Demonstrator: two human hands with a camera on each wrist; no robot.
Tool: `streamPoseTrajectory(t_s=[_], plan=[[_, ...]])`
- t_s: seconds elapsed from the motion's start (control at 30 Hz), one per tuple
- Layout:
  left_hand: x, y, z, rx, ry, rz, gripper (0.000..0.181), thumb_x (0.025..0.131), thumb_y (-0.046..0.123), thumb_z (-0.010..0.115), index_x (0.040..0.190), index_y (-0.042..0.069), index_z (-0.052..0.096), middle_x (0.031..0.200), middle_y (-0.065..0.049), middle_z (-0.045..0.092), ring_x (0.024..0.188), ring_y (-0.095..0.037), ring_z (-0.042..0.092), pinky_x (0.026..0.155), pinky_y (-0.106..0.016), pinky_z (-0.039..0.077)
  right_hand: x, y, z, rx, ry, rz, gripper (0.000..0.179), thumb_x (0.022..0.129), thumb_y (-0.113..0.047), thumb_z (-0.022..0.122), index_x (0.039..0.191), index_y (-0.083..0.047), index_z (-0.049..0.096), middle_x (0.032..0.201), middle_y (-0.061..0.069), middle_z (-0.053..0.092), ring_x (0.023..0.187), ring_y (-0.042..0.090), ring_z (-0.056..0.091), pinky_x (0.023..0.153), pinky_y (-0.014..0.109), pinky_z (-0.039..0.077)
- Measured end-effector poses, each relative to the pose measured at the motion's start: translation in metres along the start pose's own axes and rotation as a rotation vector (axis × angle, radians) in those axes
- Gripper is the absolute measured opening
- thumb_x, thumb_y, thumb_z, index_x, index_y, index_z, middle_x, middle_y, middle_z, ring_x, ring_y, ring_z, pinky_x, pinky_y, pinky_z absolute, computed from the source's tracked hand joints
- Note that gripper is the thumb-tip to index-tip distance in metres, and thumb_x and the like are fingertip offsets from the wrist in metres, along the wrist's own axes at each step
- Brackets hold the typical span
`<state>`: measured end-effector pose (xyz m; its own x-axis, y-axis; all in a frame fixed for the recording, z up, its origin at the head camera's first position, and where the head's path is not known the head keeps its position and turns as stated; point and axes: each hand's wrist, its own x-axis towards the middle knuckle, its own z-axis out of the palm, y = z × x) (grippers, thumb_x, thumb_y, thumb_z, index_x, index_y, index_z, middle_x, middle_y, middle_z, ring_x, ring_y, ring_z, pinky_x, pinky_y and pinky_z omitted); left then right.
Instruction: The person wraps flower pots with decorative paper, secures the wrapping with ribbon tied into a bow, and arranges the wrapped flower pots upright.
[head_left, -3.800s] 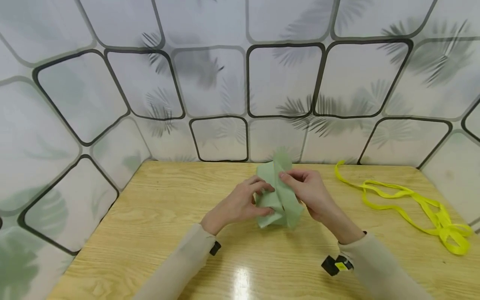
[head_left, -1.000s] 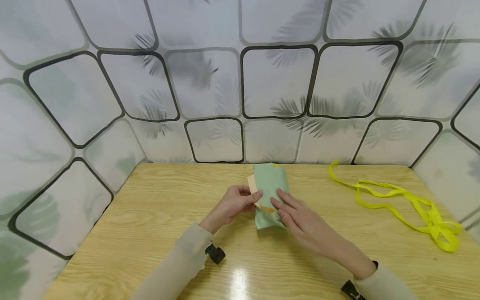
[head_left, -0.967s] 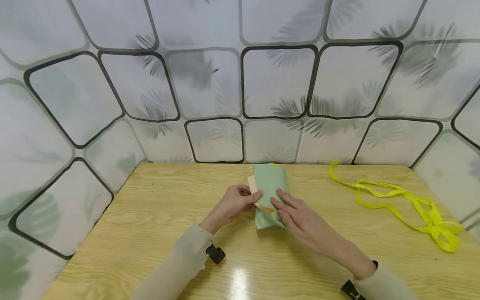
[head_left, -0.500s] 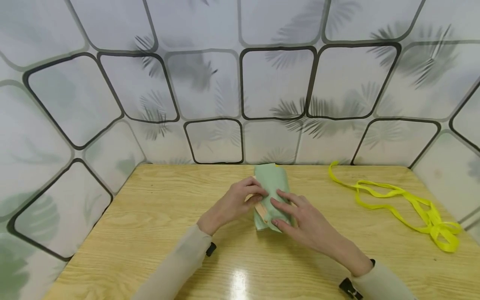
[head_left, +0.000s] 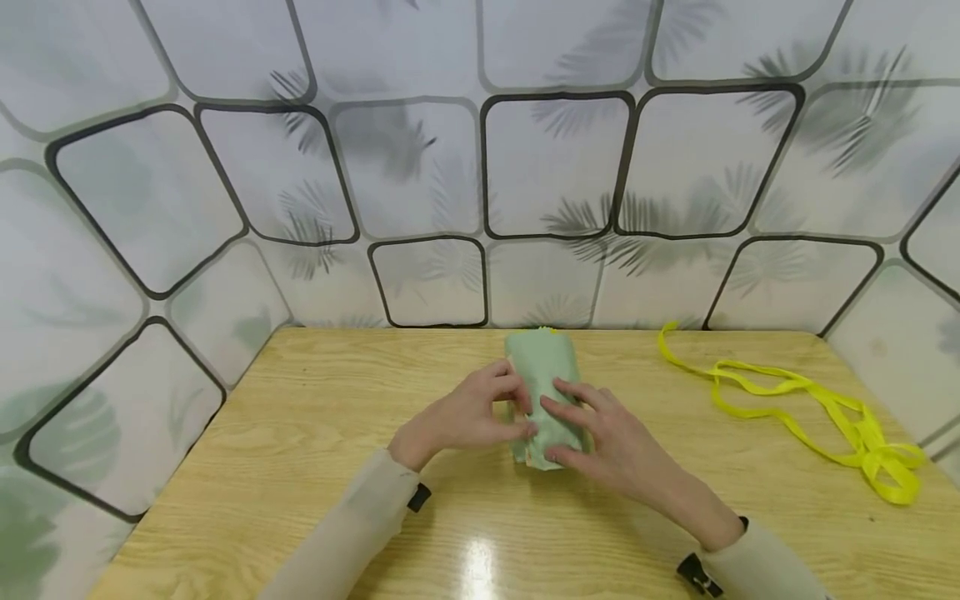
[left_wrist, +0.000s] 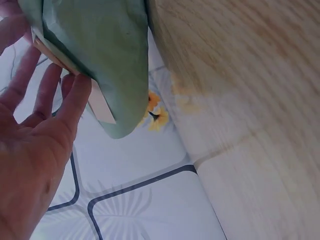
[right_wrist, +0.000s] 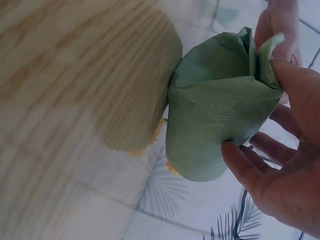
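A pale green paper wrap [head_left: 551,367], rolled into a tube, lies on the wooden table in front of me. Yellow-orange flowers [left_wrist: 157,118] peek out at its far end. Its near end gapes in the right wrist view, with folds bunched at one side. A peach-coloured strip [left_wrist: 102,106] runs along the paper's edge in the left wrist view. My left hand [head_left: 472,412] pinches that left edge, fingers bent and thumb lower down. My right hand [head_left: 618,446] rests on the wrap's right side with fingers spread.
A tangled yellow ribbon [head_left: 802,387] lies on the right of the table [head_left: 315,433], one end near the back edge. A patterned light backdrop [head_left: 420,167] rises behind the table and along its sides.
The loose green sheet has become a rolled tube. My left fingers have shifted along its left edge, and the peach strip there is now mostly covered. My right hand has barely moved in the last half second.
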<state>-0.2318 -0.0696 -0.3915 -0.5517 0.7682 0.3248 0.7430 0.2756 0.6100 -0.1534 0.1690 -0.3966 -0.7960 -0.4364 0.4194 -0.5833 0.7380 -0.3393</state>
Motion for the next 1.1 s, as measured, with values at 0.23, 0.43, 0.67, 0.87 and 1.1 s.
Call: streamPoseTrajectory(t_s=[0.23,0.43,0.67,0.87,1.1], plan=[[-0.002,0.004,-0.001,0.104,-0.07,-0.005,0.022,0.085,0.024,0.085,0.078,0.022,0.065,0.11,0.0,0.05,0.105,-0.013,0.05,0.093,-0.028,0.047,0.0,0.005,-0.006,0.082,-0.034,-0.01,0.059,0.085,-0.028,0.085,0.138,-0.013,0.065,0.15,0.015,0.054,0.121,0.035,0.059,0.09,0.051,0.056],[-0.002,0.001,-0.001,0.195,-0.083,0.041,0.036,0.075,0.035,0.091,0.076,0.018,0.06,0.107,0.0,0.048,0.101,-0.013,0.047,0.089,-0.027,0.046,0.002,0.025,-0.019,0.289,-0.232,-0.035,0.052,0.099,-0.015,0.068,0.149,-0.015,0.055,0.161,0.012,0.042,0.142,0.041,0.043,0.102,0.057,0.05],[0.001,-0.004,0.011,0.295,-0.004,0.093,0.046,0.077,0.026,0.092,0.073,0.013,0.048,0.104,-0.004,0.045,0.098,-0.017,0.047,0.088,-0.03,0.044,0.007,0.038,-0.016,0.44,-0.236,-0.018,0.052,0.089,-0.021,0.081,0.138,-0.018,0.064,0.155,0.013,0.046,0.134,0.04,0.052,0.092,0.045,0.06],[0.003,-0.002,0.017,0.283,0.073,0.101,0.046,0.077,0.017,0.092,0.076,0.01,0.047,0.103,-0.006,0.046,0.097,-0.019,0.049,0.086,-0.031,0.048,0.014,0.034,0.003,0.158,0.04,-0.156,0.045,0.071,-0.011,0.094,0.109,-0.016,0.07,0.127,0.011,0.06,0.109,0.03,0.06,0.073,0.036,0.058],[-0.004,0.004,0.018,0.272,0.062,-0.045,0.054,0.081,0.017,0.089,0.117,0.007,0.051,0.109,-0.01,0.051,0.095,-0.017,0.058,0.081,-0.022,0.054,0.017,0.023,0.0,0.059,0.014,-0.176,0.04,0.073,-0.02,0.093,0.107,-0.012,0.073,0.124,0.013,0.064,0.103,0.031,0.06,0.078,0.039,0.056]])
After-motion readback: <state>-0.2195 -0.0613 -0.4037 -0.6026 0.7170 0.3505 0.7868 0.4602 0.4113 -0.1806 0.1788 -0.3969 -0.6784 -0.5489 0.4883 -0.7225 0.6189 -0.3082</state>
